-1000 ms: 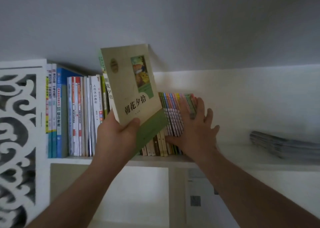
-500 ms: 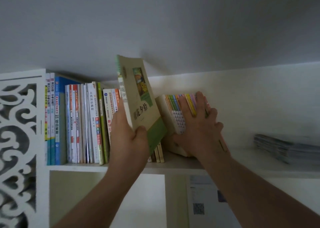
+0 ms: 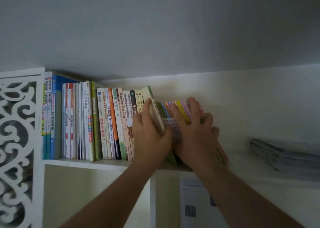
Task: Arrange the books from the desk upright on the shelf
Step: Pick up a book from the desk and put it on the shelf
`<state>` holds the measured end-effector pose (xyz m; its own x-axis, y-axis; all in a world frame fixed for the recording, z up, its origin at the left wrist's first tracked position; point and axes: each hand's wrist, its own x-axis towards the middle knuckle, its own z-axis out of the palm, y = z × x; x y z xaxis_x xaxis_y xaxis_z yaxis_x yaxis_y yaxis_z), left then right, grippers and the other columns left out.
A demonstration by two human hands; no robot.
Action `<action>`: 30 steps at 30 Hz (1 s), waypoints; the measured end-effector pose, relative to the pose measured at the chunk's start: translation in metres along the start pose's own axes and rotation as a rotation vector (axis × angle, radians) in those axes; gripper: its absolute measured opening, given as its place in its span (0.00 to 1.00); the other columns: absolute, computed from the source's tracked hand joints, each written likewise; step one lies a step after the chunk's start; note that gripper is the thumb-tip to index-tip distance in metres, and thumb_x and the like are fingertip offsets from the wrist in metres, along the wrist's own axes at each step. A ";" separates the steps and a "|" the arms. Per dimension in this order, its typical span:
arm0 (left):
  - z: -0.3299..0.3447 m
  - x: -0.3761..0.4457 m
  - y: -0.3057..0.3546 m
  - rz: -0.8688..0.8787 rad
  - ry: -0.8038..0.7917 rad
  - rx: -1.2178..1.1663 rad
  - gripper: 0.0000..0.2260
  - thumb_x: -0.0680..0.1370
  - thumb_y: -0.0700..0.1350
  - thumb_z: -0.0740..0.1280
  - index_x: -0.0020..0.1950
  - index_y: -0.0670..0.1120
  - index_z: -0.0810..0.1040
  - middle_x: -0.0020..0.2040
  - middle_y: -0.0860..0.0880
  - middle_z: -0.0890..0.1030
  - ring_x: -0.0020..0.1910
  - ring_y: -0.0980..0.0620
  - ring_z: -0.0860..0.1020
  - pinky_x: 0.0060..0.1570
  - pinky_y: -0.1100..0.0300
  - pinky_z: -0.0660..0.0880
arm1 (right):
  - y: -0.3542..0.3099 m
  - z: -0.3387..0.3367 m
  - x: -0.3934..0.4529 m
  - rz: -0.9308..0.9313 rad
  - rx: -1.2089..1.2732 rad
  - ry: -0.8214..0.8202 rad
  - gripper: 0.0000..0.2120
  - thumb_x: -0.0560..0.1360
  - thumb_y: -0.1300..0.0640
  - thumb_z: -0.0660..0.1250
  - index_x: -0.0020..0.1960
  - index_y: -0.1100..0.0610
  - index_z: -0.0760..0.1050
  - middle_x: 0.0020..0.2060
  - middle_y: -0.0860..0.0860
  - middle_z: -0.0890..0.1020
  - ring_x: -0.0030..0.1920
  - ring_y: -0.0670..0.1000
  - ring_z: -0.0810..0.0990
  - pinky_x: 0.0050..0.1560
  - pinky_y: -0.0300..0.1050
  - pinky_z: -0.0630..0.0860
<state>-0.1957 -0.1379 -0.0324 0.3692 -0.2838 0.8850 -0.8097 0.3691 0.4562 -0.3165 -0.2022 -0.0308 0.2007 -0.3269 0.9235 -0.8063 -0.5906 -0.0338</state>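
The white shelf holds a long row of upright books that starts against its left wall and runs to the middle, where both hands work. The left hand grips the green-edged book, fingers behind it and thumb across its front, with the book slotted into the row and leaning a little to the left. Just to its right the right hand lies flat, fingers straight and spread, pressing on a bundle of thin books with coloured spines that tilts to the left. The hands hide the lower halves of these books. Farther right on the same shelf a flat stack of magazines lies blurred and cut by the frame edge. Readable spines include 古代汉语教程, 教育学基础, 西游记 and 健康瘦身蔬果沙拉; the rest are too small to read. Below the shelf hangs a sheet with a QR code, its text unreadable. A carved white panel flanks the left side.
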 end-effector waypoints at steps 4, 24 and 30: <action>-0.022 0.004 -0.022 0.021 -0.043 0.207 0.50 0.71 0.64 0.76 0.83 0.64 0.47 0.69 0.52 0.72 0.67 0.52 0.67 0.66 0.50 0.68 | 0.003 0.002 0.002 0.008 0.013 -0.010 0.47 0.68 0.28 0.67 0.81 0.33 0.49 0.84 0.52 0.43 0.68 0.67 0.63 0.59 0.67 0.72; -0.050 0.045 -0.059 0.233 -0.040 0.416 0.27 0.77 0.63 0.69 0.76 0.63 0.69 0.61 0.50 0.64 0.60 0.51 0.62 0.63 0.48 0.68 | 0.004 0.003 -0.004 0.127 0.247 -0.282 0.70 0.58 0.24 0.77 0.76 0.29 0.24 0.78 0.52 0.52 0.69 0.67 0.68 0.63 0.69 0.75; -0.069 0.142 -0.012 0.351 -0.271 0.611 0.21 0.83 0.57 0.60 0.75 0.52 0.73 0.70 0.47 0.78 0.67 0.45 0.75 0.71 0.42 0.68 | -0.002 0.002 -0.009 0.162 0.150 -0.324 0.74 0.54 0.22 0.77 0.75 0.31 0.21 0.79 0.52 0.47 0.71 0.66 0.65 0.61 0.67 0.75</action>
<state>-0.1019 -0.1213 0.0945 -0.0182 -0.4773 0.8785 -0.9971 -0.0561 -0.0511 -0.3156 -0.1993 -0.0394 0.2622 -0.6269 0.7336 -0.7568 -0.6053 -0.2468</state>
